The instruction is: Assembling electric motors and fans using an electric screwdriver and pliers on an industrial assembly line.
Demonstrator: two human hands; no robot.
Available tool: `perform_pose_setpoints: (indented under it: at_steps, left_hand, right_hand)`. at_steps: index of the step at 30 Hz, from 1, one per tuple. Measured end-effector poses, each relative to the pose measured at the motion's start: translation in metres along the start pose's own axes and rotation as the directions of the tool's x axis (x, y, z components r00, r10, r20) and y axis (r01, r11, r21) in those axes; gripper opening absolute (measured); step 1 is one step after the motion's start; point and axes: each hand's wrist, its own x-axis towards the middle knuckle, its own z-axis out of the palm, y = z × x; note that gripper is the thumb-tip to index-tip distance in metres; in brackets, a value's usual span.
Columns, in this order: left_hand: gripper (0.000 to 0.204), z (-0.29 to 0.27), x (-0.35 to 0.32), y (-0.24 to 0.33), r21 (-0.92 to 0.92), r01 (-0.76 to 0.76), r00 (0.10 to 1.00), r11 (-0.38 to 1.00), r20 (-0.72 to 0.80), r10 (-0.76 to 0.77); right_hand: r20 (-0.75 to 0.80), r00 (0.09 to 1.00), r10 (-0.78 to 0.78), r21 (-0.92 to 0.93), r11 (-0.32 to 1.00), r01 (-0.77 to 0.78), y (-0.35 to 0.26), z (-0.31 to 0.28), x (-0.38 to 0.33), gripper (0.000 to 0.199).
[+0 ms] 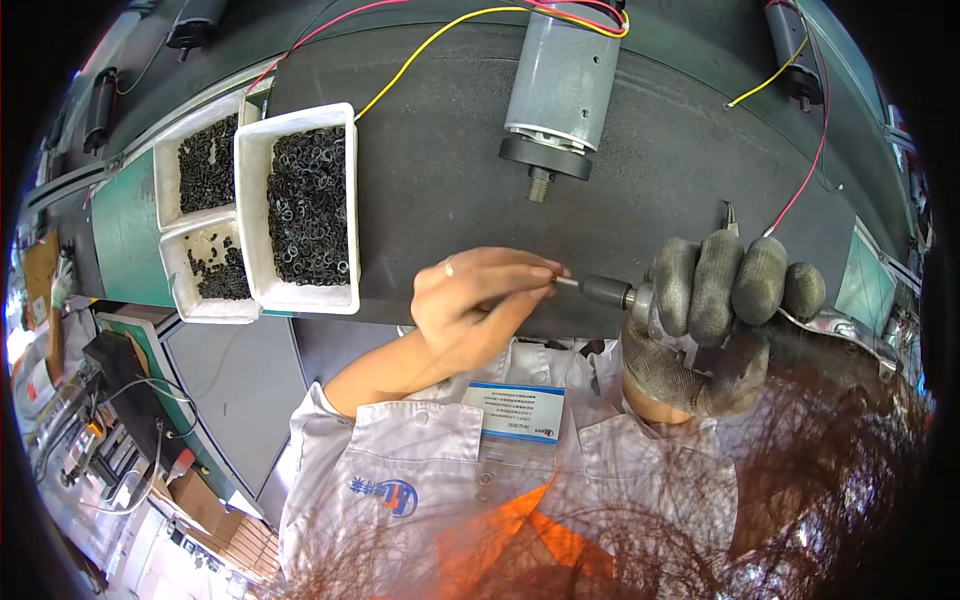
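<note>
My left hand [470, 305], bare with a ring on one finger, pinches the end of a thin metal rod [566, 281]. The rod sticks out of a black cylindrical nosepiece [606, 292] on a tool. My right hand [705, 310], in a dark grey glove, wraps round the tool's body, which its fingers mostly hide. A pointed metal tip [730, 214] juts out above the gloved fingers; I cannot tell what it belongs to. Beyond both hands lies a grey cylindrical motor [562, 80], with a black disc [545, 157] and a toothed shaft [538, 188] facing me.
Left on the dark worktop [430, 170] stands a white tray [354, 200] of black open rings. Two smaller white bins [185, 300] beside it hold small black parts. Red and yellow wires [420, 52] trail from the motor. Another motor [795, 65] lies at the far right.
</note>
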Motion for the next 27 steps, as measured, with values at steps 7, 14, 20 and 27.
perform_pose_setpoints:
  at_steps: [7,14,20,27]
  left_hand:
    - [0.022,-0.012,0.016,-0.012,-0.118,0.41,0.904,0.904,-0.078,-0.42]
    - [0.021,-0.011,0.052,-0.038,-0.211,0.636,0.763,0.742,0.027,-0.646]
    - [0.023,-0.01,0.051,-0.033,-0.234,0.638,0.762,0.733,0.055,-0.645]
    - [0.023,-0.007,0.046,-0.032,-0.279,0.658,0.742,0.7,0.084,-0.665]
  right_hand:
    - [0.017,0.998,-0.056,-0.145,0.988,0.058,0.013,-0.024,0.004,0.045]
    - [-0.003,0.964,-0.265,-0.392,0.887,0.243,0.049,-0.054,0.004,0.052]
    - [-0.007,0.976,-0.218,-0.402,0.894,0.196,0.059,-0.046,0.009,0.049]
    - [0.185,0.959,-0.216,-0.44,0.854,0.277,0.056,-0.055,0.01,0.049]
